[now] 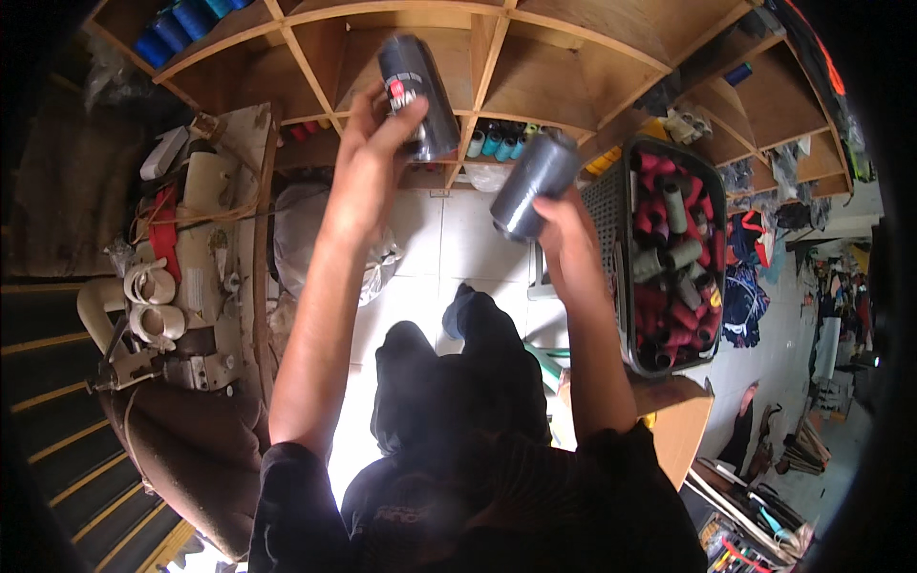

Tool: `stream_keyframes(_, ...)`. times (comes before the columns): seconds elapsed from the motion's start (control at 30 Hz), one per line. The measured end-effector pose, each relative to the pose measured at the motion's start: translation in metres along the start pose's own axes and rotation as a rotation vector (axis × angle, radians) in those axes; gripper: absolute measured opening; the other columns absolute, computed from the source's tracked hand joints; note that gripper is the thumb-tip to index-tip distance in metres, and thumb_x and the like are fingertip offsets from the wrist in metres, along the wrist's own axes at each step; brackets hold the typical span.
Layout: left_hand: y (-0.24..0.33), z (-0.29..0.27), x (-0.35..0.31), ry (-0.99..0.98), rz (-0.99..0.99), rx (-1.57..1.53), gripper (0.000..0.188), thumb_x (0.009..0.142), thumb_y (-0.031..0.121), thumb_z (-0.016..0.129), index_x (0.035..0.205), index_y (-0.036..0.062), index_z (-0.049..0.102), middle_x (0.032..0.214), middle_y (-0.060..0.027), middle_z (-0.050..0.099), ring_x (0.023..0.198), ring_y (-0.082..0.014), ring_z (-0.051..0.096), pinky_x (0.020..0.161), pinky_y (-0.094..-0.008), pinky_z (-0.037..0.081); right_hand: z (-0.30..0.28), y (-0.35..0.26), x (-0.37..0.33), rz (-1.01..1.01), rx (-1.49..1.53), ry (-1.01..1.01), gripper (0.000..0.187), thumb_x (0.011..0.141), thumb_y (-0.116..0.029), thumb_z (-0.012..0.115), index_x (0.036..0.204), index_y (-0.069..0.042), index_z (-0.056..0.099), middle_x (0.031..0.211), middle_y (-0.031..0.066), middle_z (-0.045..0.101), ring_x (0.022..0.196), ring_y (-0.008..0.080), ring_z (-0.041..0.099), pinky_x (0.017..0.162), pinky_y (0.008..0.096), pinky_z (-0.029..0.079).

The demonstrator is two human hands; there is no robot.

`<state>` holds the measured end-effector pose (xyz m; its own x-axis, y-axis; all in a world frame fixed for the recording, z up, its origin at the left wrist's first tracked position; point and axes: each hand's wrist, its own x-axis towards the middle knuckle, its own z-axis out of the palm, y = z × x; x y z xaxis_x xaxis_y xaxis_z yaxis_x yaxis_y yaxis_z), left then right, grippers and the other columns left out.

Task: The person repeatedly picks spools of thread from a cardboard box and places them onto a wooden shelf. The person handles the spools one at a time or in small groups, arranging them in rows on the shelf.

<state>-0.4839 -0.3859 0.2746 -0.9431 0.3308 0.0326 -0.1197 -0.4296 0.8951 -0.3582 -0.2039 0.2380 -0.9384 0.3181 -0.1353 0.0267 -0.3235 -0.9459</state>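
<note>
My left hand [374, 143] is closed round a large black spool of thread [428, 105] with a label on its side. It holds the spool raised and slightly tilted in front of a wooden cubby shelf [487, 57]. In my right hand [565, 218] is a second spool, dark grey-blue [537, 181], tilted with its top leaning to the right. The two spools are apart from each other. Some of the fingers on both hands are hidden behind the spools.
Right of me stands a dark plastic basket [626, 258] heaped with red and grey spools. Blue spools [177, 27] fill an upper-left cubby; teal ones [492, 145] sit low. A sewing machine [196, 239] is on the left, and a cardboard box [680, 420] lies below the basket.
</note>
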Motion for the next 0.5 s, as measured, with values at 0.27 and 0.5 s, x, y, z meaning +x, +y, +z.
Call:
stream_keyframes(0.27, 0.009, -0.009, 0.176, 0.119, 0.517, 0.432, 0.069, 0.081, 0.028, 0.086, 0.131, -0.0069, 0.055, 0.105, -0.0131, 0.069, 0.099, -0.0139, 0.064, 0.081, -0.0306, 0.053, 0.054, -0.046, 0.179, -0.516, -0.454, 0.038, 0.055, 0.086, -0.027, 0.079, 0.122, 0.005, 0.051, 0.106, 0.0178, 0.066, 0.095, 0.0287, 0.066, 0.085, 0.0425, 0.054)
stream_keyframes(0.5, -0.004, -0.029, 0.308, 0.175, 0.713, 0.516, 0.068, 0.077, 0.016, 0.088, 0.131, -0.0086, 0.055, 0.098, -0.0115, 0.073, 0.084, -0.0149, 0.069, 0.076, -0.0263, 0.055, 0.091, -0.042, 0.289, -1.132, -0.866, 0.504, 0.058, 0.086, -0.039, 0.078, 0.116, 0.006, 0.057, 0.1, 0.0199, 0.064, 0.093, 0.0389, 0.066, 0.084, 0.0474, 0.052)
